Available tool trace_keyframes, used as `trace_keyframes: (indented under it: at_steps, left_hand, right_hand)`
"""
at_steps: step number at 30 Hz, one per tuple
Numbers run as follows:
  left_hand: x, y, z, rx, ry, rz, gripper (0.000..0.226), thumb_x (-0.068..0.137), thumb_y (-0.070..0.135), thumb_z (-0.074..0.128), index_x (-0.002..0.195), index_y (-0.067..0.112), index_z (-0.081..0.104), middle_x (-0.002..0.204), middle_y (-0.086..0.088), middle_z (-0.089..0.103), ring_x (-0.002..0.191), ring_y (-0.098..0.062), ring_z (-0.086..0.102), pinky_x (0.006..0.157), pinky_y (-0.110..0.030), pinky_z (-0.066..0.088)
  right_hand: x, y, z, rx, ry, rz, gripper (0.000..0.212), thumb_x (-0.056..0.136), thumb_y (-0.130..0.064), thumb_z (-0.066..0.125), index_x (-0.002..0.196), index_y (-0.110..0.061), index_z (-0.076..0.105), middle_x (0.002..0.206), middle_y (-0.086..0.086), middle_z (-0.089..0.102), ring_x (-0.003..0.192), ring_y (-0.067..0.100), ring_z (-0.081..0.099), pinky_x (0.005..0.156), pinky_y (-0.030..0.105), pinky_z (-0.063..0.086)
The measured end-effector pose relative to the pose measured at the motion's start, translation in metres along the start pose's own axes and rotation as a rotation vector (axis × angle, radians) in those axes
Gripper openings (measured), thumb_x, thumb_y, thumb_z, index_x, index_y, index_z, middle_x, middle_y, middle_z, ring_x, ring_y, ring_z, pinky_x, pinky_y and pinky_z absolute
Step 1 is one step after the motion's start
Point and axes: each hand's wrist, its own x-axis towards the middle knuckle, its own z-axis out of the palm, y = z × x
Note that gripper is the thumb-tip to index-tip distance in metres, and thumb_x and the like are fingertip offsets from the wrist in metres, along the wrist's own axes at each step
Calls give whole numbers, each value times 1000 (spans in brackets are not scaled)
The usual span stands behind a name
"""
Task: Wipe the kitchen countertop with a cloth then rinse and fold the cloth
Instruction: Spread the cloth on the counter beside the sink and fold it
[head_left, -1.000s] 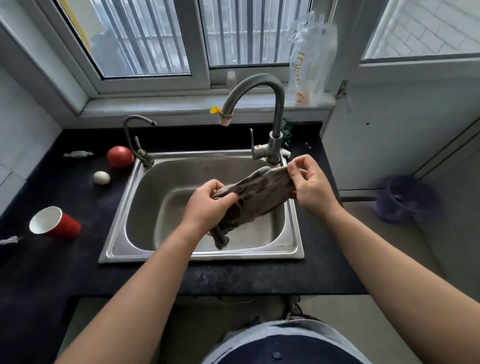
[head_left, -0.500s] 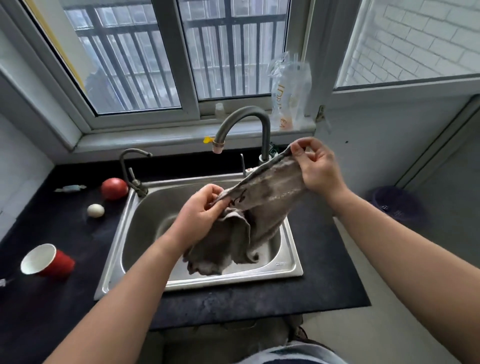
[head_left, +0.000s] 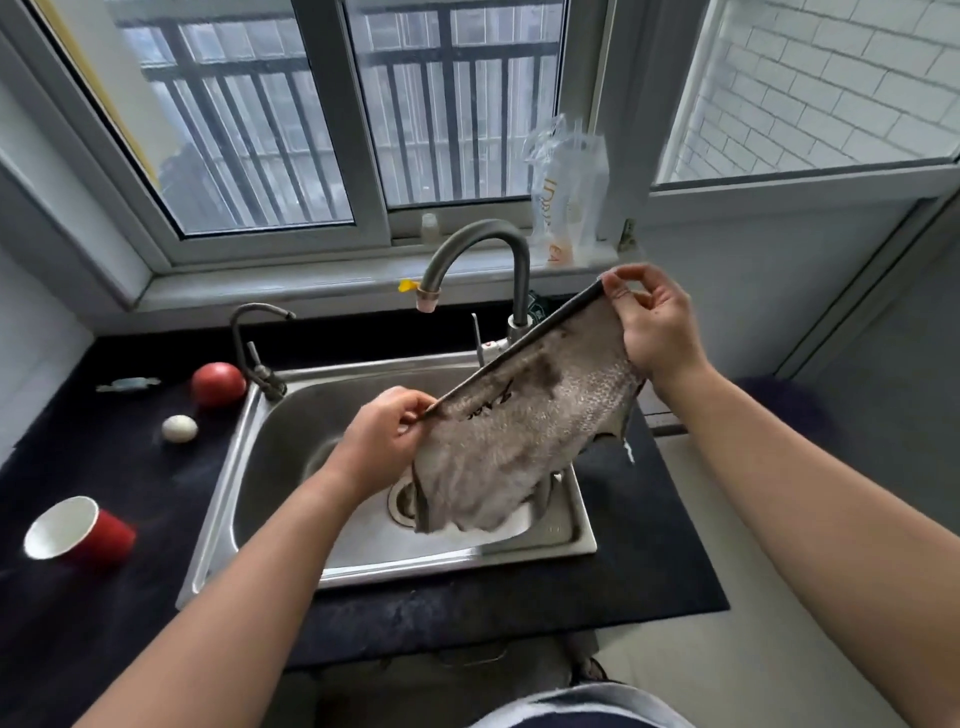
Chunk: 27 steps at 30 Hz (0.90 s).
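Black countertop (head_left: 649, 561) around steel sink (head_left: 249, 499), grey cloth (head_left: 519, 441) stretched slantwise above the basin, right hand (head_left: 649, 325) raised, pinching the upper corner, left hand (head_left: 384, 441) lower, pinching the other corner, red cup (head_left: 78, 530) tipped at left.

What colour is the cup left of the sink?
The cup is red outside and white inside, seen best in the head view.

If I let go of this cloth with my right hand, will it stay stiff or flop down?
Probably flops: the cloth hangs limp below the edge pulled taut between left hand and right hand. Its dark patches look damp, so it may feel heavy for its size. It would likely swing over the sink.
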Motion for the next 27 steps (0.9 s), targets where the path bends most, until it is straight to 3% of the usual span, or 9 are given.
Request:
trace_keyframes:
  at_steps: [3,8,11,14,17,18,22,25,27]
  left_hand:
    - [-4,-5,8,-62,-69,-119,29,91,5,53,81,31,61,78,4,66,74,-16,64,75,-36,52]
    - [2,38,8,-313,146,-28,15,95,12,50,86,23,56,64,1,51,53,-11,44,49,-32,41]
    - [15,61,10,-403,132,-21,10,94,14,52,86,18,58,69,-3,54,60,-10,48,56,-26,42]
    - [37,66,27,-419,27,-112,14,92,14,55,81,19,61,68,4,57,61,-4,50,59,-19,43]
    - [64,50,66,-286,-77,-185,9,89,17,59,81,22,60,71,4,56,67,-9,50,66,-25,42]
    - [73,40,80,-188,-114,-208,4,87,21,62,90,23,60,77,4,57,72,-11,52,69,-26,42]
    - [81,-8,134,127,-326,-352,54,84,24,65,133,12,47,124,-13,54,114,-25,53,95,-29,40]
    - [46,-39,165,167,-417,-498,45,87,20,60,129,10,50,129,-13,53,119,-24,51,100,-28,36]
    - [25,-54,180,200,-448,-537,37,89,20,57,125,10,52,129,-13,53,118,-24,51,101,-28,35]
  right_hand:
    - [-7,9,-10,-20,-7,16,13,90,-15,58,80,-23,60,54,1,48,34,4,32,33,19,26]
    - [-13,-2,-33,2,133,51,13,92,-22,57,79,-25,58,54,-6,51,44,11,39,42,23,33]
    - [-9,3,-49,-56,179,141,17,93,-25,56,76,-23,58,66,-1,56,57,13,50,52,24,44]
    - [3,29,-66,-179,188,285,13,88,-27,60,78,-19,62,79,2,62,77,18,58,75,34,50]
    - [12,67,-76,-393,165,361,22,88,-24,60,101,-6,61,95,8,62,89,19,56,85,32,44]
    - [12,79,-78,-439,126,396,30,88,-24,61,111,-4,56,101,10,62,92,18,55,86,29,41]
    - [-8,139,-86,-742,-178,664,67,85,-33,64,138,-8,33,134,15,50,121,27,49,98,30,36]
    - [-42,171,-91,-866,-325,701,68,84,-27,66,138,-6,31,136,15,42,123,28,44,96,28,34]
    - [-60,181,-91,-878,-293,641,70,84,-23,67,139,-4,28,138,15,35,129,27,37,102,28,30]
